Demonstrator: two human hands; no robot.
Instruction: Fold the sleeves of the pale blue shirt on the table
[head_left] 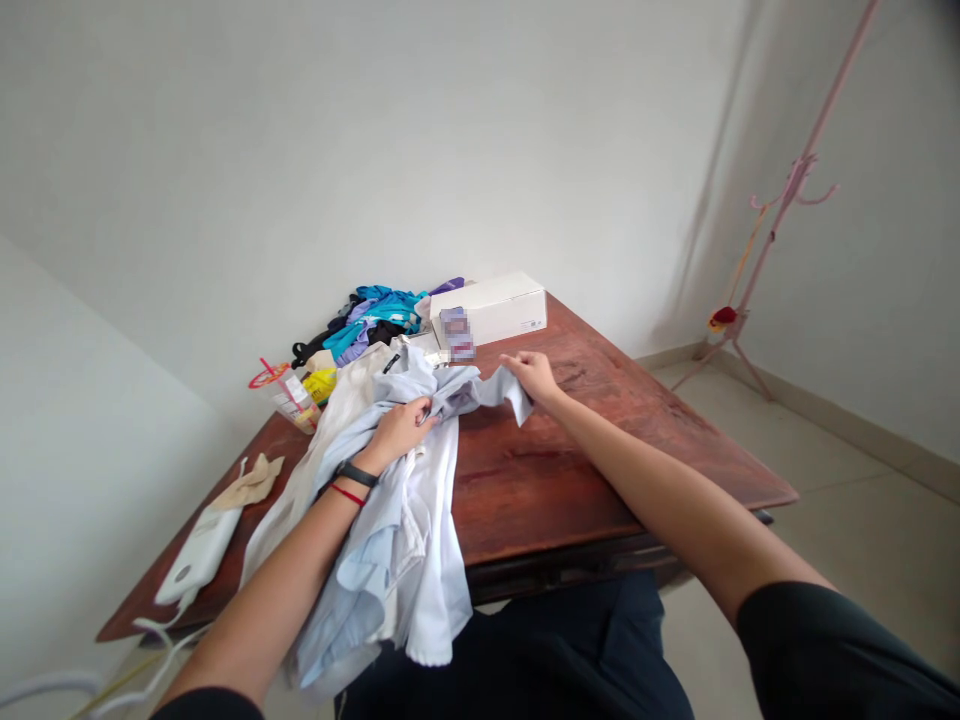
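A light blue shirt (pixel 405 380) lies bunched over white garments (pixel 439 530) on the wooden table (pixel 540 480), and their lower parts hang over the front edge. My left hand (pixel 401 432) is closed on the shirt's fabric near the collar area, fingers curled into the folds. To the right, my right hand (pixel 531 376) grips the end of a sleeve-like strip of the same shirt and stretches it out sideways above the table. What the shirt's lower layers look like beneath my left forearm is hidden.
Behind the shirt stand a white box (pixel 495 305) and a pile of blue and dark clothes (pixel 375 320). At left are a plastic cup (pixel 289 395) with a straw, a yellow packet (pixel 320 384) and a white power strip (pixel 199 550). A pink coat stand (pixel 787 200) stands right.
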